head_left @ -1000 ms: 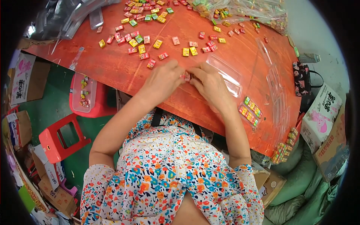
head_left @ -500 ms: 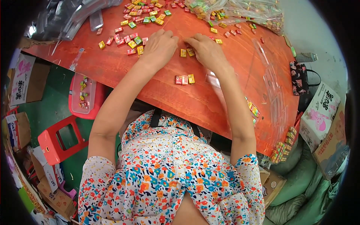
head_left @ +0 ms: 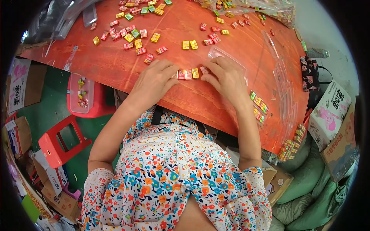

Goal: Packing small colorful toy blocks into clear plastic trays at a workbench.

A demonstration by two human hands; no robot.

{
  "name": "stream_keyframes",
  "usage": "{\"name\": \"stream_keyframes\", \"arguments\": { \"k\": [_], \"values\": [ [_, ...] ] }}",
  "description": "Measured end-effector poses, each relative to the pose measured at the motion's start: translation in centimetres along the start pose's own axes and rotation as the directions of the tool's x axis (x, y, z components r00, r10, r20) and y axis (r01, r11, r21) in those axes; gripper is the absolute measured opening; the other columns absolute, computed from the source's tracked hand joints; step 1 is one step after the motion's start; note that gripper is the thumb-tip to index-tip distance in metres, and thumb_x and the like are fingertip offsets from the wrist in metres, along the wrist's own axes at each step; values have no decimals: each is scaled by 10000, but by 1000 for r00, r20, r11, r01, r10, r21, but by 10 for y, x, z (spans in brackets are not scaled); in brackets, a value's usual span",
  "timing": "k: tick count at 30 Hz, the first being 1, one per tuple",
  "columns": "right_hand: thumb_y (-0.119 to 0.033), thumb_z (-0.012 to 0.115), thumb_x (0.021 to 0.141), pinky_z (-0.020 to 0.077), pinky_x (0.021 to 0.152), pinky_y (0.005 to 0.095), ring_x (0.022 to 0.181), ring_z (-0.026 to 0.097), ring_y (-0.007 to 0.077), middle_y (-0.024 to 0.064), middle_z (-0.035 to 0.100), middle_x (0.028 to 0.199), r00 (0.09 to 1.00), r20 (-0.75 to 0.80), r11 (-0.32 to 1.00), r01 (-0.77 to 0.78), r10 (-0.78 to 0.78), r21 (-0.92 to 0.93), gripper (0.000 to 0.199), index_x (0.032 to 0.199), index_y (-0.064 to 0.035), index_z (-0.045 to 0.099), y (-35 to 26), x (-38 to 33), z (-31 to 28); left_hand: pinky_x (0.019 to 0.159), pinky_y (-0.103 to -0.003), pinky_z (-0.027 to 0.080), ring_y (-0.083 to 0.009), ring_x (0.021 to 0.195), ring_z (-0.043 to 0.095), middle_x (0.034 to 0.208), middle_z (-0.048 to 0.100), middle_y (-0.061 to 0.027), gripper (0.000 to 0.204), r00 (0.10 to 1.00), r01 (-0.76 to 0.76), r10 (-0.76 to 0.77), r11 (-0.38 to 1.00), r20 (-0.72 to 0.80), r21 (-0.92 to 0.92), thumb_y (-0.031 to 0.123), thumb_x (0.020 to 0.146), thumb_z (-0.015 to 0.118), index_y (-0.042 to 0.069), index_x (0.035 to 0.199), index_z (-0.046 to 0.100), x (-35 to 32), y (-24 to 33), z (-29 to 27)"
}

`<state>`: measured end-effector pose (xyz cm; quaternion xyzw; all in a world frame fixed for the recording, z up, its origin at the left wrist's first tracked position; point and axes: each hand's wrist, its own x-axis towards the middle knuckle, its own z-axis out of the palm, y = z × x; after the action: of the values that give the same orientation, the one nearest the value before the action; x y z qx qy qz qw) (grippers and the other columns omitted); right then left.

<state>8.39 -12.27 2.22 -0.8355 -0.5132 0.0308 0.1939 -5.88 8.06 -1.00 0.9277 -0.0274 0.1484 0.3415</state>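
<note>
A short row of small candy-sized boxes, red ones (head_left: 188, 74) and a yellow one (head_left: 195, 73), lies near the table's front edge. At its left end my left hand (head_left: 154, 81) has its fingers closed on a small box (head_left: 175, 75), mostly hidden by the fingertips. On the other side, my right hand (head_left: 226, 77) pinches a small red box (head_left: 204, 70), slightly apart from the yellow one. Two yellow boxes (head_left: 190, 45) stand side by side farther back. Beside the right hand lies a clear plastic tray (head_left: 237, 63), partly covered by it.
Loose red, yellow and green boxes (head_left: 133, 32) are scattered at the back left. Clear plastic trays are piled (head_left: 69, 23) at the far left. A filled plastic bag (head_left: 269, 13) sits at the back right. Filled trays (head_left: 259, 106) lie right of my right forearm.
Both hands have come back toward me from mid-table to the two ends of the row. Each now holds a small box there. Several red boxes behind them are uncovered.
</note>
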Motion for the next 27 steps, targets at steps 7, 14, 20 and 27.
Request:
{"name": "stream_keyframes", "arguments": {
  "k": [7, 14, 20, 27],
  "values": [
    [-290, 769, 757, 466, 797, 396, 932, 593, 263, 59, 626, 991, 990, -89, 994, 108, -108, -11, 349, 1024, -73, 706, 2, -2, 19, 810, -424, 509, -325, 957, 597, 1014, 577, -126, 349, 999, 32, -31, 999, -17, 28, 169, 777, 754, 32, 1076, 637, -2, 5, 9],
    [-326, 786, 735, 452, 852, 408, 954, 590, 266, 60, 617, 972, 979, -148, 990, 141, -144, -27, 387, 1013, -70, 702, -8, 0, 32, 798, -423, 514, -325, 942, 604, 1018, 572, -125, 371, 993, 115, -115, 993, 30, -1, 160, 782, 757, 23, 1101, 627, -11, 5, -3],
    [-297, 756, 804, 483, 878, 440, 1014, 610, 316, 112, 650, 1078, 971, -212, 993, 119, -112, 18, 390, 1114, -68, 691, 11, 17, 14, 809, -440, 509, -337, 960, 599, 1054, 574, -141, 413, 994, 49, -44, 997, -100, 52, 180, 809, 739, 13, 1164, 609, 8, 7, -15],
    [-147, 693, 846, 521, 820, 417, 960, 631, 327, 124, 651, 1053, 990, -138, 999, -12, 6, -47, 277, 1107, -56, 678, 31, 54, 7, 849, -447, 497, -356, 980, 584, 1009, 572, -154, 200, 991, 14, 17, 975, -134, 223, 126, 838, 678, 21, 991, 605, 67, -16, 9]
  ]
}}
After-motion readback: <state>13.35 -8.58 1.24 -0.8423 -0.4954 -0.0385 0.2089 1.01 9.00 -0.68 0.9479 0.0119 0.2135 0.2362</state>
